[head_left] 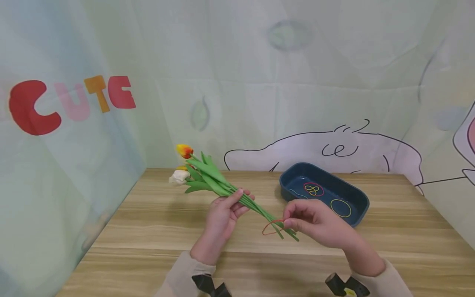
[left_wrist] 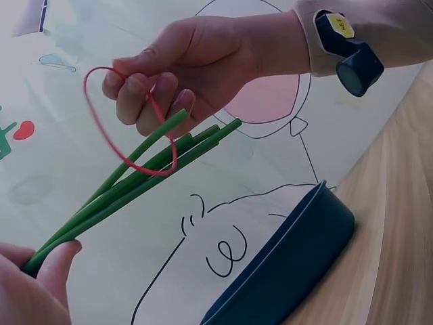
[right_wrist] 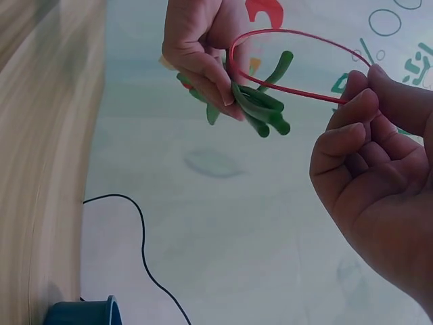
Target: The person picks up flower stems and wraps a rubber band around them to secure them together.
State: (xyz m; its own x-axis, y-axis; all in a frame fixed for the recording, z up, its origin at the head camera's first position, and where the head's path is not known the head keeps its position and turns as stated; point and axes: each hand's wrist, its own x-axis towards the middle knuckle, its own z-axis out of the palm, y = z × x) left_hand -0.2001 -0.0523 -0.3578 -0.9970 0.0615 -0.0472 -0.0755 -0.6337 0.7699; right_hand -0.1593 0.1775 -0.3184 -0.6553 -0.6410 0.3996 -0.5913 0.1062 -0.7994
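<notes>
A bunch of tulips with green stems lies slantwise in my left hand, gripped between thumb and fingers at mid-stem. An orange-yellow bloom and a white bloom point to the far left; the stem ends point toward my right hand. That hand pinches a thin red rubber band between thumb and fingertips. Its loop hangs at the cut ends and overlaps the stems in the head and left wrist views. One stem spreads apart from the others near its end.
Behind my right hand, a dark blue dish stands on the wooden table. Inside it lie several bands, among them a yellow one. A printed cloth backdrop rises along the table's back and sides.
</notes>
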